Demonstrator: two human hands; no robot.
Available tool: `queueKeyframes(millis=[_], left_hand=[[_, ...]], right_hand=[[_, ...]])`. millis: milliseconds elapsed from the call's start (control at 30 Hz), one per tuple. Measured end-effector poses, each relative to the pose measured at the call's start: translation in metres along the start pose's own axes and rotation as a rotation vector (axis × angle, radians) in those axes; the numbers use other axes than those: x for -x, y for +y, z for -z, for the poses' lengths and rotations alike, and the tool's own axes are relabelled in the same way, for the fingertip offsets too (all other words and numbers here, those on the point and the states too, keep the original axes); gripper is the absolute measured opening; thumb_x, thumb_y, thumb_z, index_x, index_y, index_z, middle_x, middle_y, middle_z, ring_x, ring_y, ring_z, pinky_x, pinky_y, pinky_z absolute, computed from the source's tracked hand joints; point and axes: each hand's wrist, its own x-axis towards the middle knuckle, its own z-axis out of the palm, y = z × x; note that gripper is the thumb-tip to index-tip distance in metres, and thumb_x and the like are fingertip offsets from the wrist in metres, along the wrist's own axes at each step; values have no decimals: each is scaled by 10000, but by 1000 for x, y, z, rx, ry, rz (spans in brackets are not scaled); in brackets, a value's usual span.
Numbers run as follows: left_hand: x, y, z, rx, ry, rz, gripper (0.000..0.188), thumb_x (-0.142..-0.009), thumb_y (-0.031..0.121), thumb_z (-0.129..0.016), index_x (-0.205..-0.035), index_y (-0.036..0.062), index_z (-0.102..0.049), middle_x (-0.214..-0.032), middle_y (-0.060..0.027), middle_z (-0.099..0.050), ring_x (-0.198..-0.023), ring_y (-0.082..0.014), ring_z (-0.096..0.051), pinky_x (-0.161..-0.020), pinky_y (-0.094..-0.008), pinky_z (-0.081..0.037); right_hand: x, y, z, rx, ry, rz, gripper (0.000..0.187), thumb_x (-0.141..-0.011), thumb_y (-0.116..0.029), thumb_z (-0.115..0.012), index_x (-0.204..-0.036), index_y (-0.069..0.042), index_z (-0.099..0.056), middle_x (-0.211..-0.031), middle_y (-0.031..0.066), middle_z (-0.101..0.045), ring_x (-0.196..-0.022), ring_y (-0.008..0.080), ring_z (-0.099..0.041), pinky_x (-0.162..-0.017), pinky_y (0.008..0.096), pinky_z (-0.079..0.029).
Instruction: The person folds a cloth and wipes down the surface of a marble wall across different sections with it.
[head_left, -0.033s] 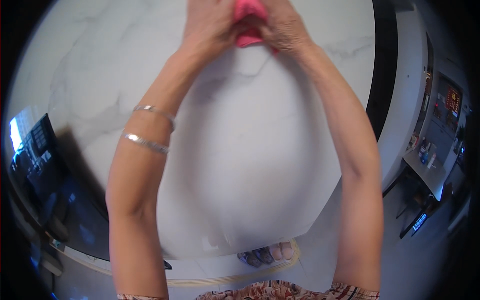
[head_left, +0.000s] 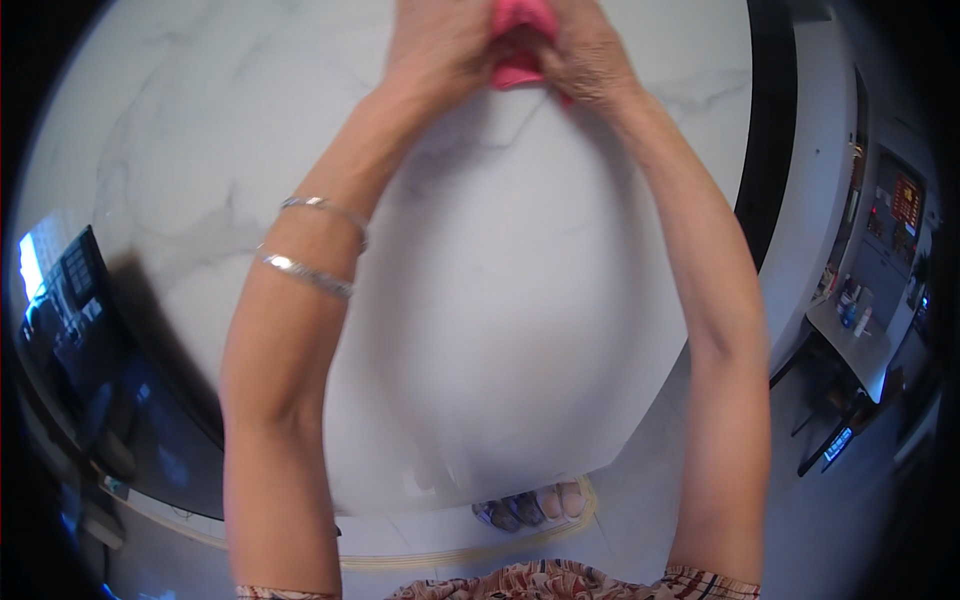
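A pink cloth (head_left: 519,70) is bunched between my two hands at the top of the view, against a white marbled surface (head_left: 510,270). My left hand (head_left: 440,42) is closed on the cloth's left side; its fingertips are cut off by the top edge. From the right, my right hand (head_left: 588,58) grips the same cloth, thumb side toward it, fingers partly hidden. Both arms are stretched far out. Two silver bangles (head_left: 305,272) circle my left forearm.
A dark band (head_left: 770,150) borders the marbled surface on the right. At the left is a glossy black screen (head_left: 150,400). Slippers (head_left: 530,505) rest on the floor below the surface's lower edge. A small table (head_left: 850,335) with bottles stands far right.
Both hands and the pink cloth have shifted slightly to the right across the marbled surface. My left forearm has swung right with them.
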Motion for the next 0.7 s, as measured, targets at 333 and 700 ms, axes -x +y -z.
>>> queueKeyframes(millis=[333,700], left_hand=[[121,157,-64,137,-270,67,554,-778,169,-596,-1291,5,-463,-1342,-275,-414,-1306,-454,-345,-1061,-545,-301],[206,163,15,25,-487,171,520,-825,159,-539,-1332,79,-457,-1420,-153,-413,-1344,-316,-359,-1079,-502,-285]], right_hand=[[218,-60,62,-15,-190,-214,679,-807,-165,-663,-1395,-78,-334,-1412,237,-350,-1312,457,-323,-1095,567,-256],[233,-168,27,-89,-215,-243,651,-831,-195,-671,-1377,-92,-334,-1399,242,-343,-1278,496,-325,-1026,636,-294]])
